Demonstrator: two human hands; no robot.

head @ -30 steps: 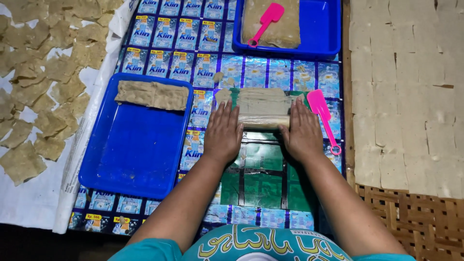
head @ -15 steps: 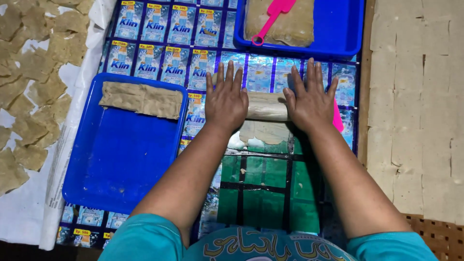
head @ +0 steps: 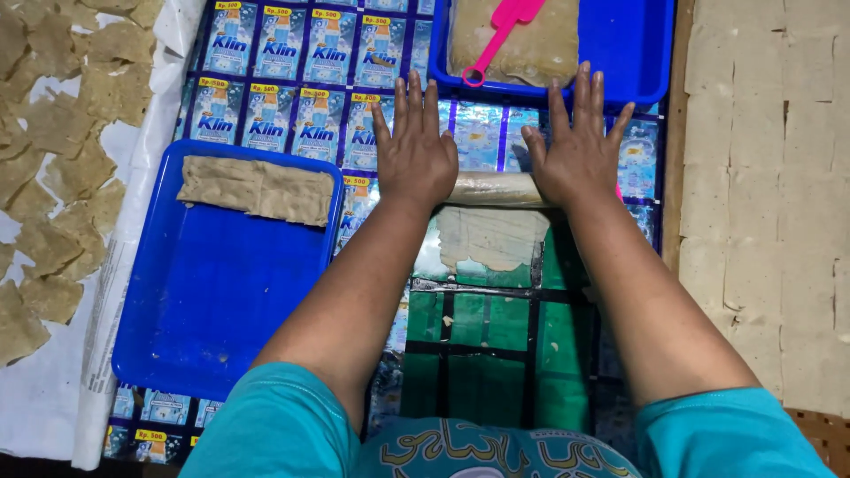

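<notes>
The left hand (head: pixel 414 159) lies flat and open, fingers spread toward twelve o'clock, its heel pressing on the left end of a roller (head: pixel 494 188) wrapped in clear plastic; the right hand (head: pixel 580 155) is spread the same way over the roller's right end, so neither closes around anything, both simply bear down. The roller lies crosswise between the palms, and at its six o'clock side a thin sheet of dough (head: pixel 491 237) spreads out on the shiny plastic-covered mat (head: pixel 478 336), touching the roller. That sheet looks soft, light and easily torn, likely a little tacky, so it would best be lifted by a free edge with flat fingers rather than pinched in the middle; the roller seems stiff and slick, best worked with even palm pressure at both ends. At nine o'clock from the left hand a blue tray (head: pixel 212 301) holds a folded strip of dough (head: pixel 257 188). At twelve o'clock another blue tray (head: pixel 633 44) carries a dough slab (head: pixel 540 49) with a pink scraper (head: pixel 500 31) on it. Far left, dough pieces (head: pixel 49 221) lie on white cloth (head: pixel 49 412); at three o'clock cut squares (head: pixel 770 177) are spread out.
</notes>
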